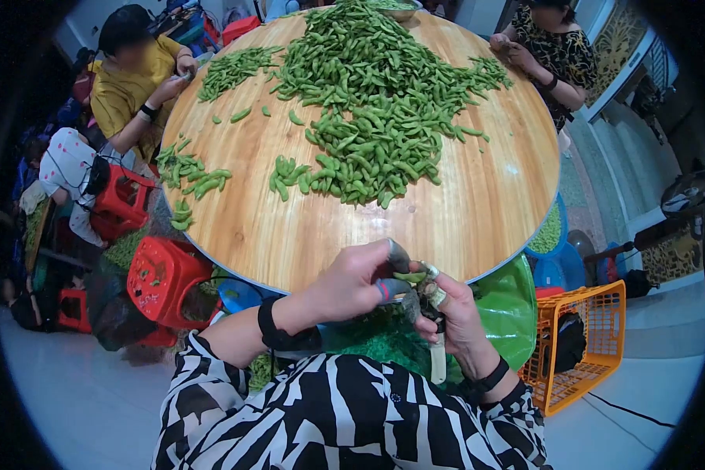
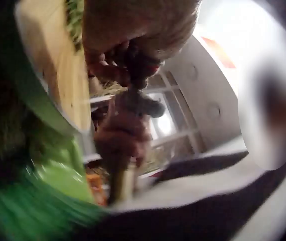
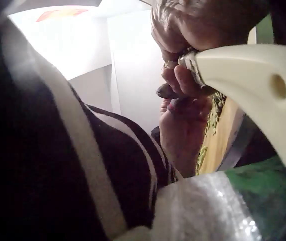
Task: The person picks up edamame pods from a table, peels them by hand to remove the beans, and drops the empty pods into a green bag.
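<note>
In the head view my left hand (image 1: 356, 274) is over the near table edge, dark covers on its thumb and finger, pinching a green soybean pod (image 1: 410, 277). My right hand (image 1: 460, 313) meets it there, some fingertips wrapped in pale and dark coverings. It grips a tool by its cream handle (image 1: 438, 359); the working end is hidden among the fingers. Seen from the right wrist, that handle (image 3: 248, 70) is curved and has a hole near its end. A big heap of soybean pods (image 1: 368, 102) covers the table's middle and far side.
The round wooden table (image 1: 243, 227) spreads ahead. Two people sit at it, one in a yellow top (image 1: 121, 102), the other in a patterned top (image 1: 560, 59). An orange crate (image 1: 603, 329) and green bag (image 1: 509, 309) are at my right, a red stool (image 1: 160, 278) at my left.
</note>
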Available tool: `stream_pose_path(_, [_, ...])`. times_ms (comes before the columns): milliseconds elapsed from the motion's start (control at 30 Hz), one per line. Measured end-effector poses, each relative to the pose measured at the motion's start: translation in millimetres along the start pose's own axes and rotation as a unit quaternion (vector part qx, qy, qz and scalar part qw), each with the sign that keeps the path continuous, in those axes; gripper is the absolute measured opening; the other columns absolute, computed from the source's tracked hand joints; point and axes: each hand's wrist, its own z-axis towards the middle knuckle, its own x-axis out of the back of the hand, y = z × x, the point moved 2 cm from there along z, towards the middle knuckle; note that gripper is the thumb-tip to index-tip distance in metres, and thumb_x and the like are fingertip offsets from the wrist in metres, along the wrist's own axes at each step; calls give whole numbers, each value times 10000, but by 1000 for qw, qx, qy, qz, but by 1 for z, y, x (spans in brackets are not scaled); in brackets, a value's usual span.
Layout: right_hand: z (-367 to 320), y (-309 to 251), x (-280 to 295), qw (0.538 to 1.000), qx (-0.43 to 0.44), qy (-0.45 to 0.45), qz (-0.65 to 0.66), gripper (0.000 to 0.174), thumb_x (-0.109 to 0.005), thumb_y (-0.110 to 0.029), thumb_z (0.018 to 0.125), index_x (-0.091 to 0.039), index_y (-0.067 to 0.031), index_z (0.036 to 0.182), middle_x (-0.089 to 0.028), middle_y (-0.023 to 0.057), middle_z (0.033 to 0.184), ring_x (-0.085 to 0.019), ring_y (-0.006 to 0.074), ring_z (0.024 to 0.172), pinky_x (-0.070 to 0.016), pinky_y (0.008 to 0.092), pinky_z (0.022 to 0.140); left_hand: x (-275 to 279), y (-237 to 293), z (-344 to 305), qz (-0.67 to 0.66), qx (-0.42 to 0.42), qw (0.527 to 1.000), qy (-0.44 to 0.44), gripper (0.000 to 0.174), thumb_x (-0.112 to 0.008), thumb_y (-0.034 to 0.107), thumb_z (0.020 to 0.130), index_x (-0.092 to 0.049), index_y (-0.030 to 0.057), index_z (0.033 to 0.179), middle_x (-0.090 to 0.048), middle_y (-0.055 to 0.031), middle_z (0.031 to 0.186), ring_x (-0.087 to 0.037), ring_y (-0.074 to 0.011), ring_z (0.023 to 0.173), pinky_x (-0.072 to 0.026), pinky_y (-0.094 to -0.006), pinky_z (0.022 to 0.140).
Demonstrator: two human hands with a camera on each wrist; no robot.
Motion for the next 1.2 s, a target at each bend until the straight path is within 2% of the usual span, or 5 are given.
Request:
stream_pose_path(133, [1,4,5,999,-26,-18,34,396,-500,-199,954,-461,-44,1316,-555,72,736,-432,85,425,-335,186,360,2,10,-7,340,-270,901,-1,198,-693,45,767,-631,0,950,-597,-129,737,-607,-250,618,-471,-324,550])
stream_pose_path(433, [-2,2,-2,999,13,31,7,374,-549,-181,915,-506,-26,1253,-613,132,792,-457,108,408,-331,219,327,4,17,-3,64,-69,995,-31,177,-692,110,813,-643,-16,927,-671,-101,799,-622,-110,715,-478,-259,644])
stream_pose_path(767, [-7,2,-2,992,83,46,-86,371,-528,-141,929,-514,1,1271,-621,89,782,-500,100,450,-372,209,385,-6,1,-4,9,30,999,-39,166,-621,122,885,-628,-15,978,-647,-24,828,-557,-67,759,-470,-246,687])
stream_pose_path(1033, [-13,-6,-2,877,178,87,-439,376,-491,-14,902,-541,-23,1275,-608,16,760,-520,66,526,-394,199,464,-18,-5,-3,-152,125,980,-27,185,-486,9,873,-579,10,1032,-601,-15,817,-545,-64,685,-437,-216,572])
stream_pose_path(1200, [-19,-19,-4,895,84,120,-421,352,-487,-58,918,-553,-33,1263,-590,-7,703,-510,43,525,-386,192,458,-24,-14,-4,-142,133,978,-79,239,-501,15,850,-566,20,1081,-612,-23,882,-553,-60,706,-431,-203,564])
